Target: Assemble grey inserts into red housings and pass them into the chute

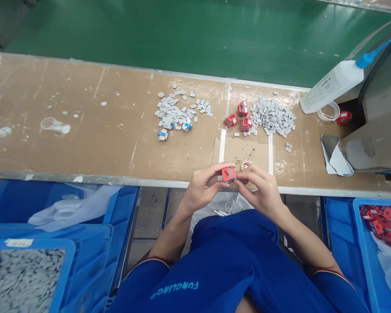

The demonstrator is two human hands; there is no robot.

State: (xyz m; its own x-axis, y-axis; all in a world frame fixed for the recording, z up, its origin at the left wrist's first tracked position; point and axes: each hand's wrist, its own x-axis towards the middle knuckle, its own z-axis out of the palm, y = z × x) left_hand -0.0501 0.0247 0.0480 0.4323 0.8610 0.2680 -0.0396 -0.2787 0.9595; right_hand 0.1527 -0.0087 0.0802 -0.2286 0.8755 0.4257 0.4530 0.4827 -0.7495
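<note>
The left hand (200, 187) and right hand (260, 191) pinch 1 red rectangular block with a gray band (228, 174) between their fingertips, over the desk's near edge. Below, 1 blue plastic crate of gray pieces (29, 248) sits left and 1 blue plastic crate of red parts (361, 243) sits right. Just beyond the hands lie 1 small pale ring (246, 164) and 1 brown cardboard sheet (244, 150). Farther on, 3 red blocks (243, 108) sit beside 1 heap of small gray pieces (272, 116), with a second heap of small gray pieces (172, 114) to the left. At right stand 1 white plastic bottle with a blue nozzle (334, 84), 1 white tape roll (328, 111) and 1 red block (344, 117). The tan desk (84, 108) ends before a green floor (182, 34).

Blue short-sleeved shirt (221, 261), striped cuffs (332, 276)
</note>
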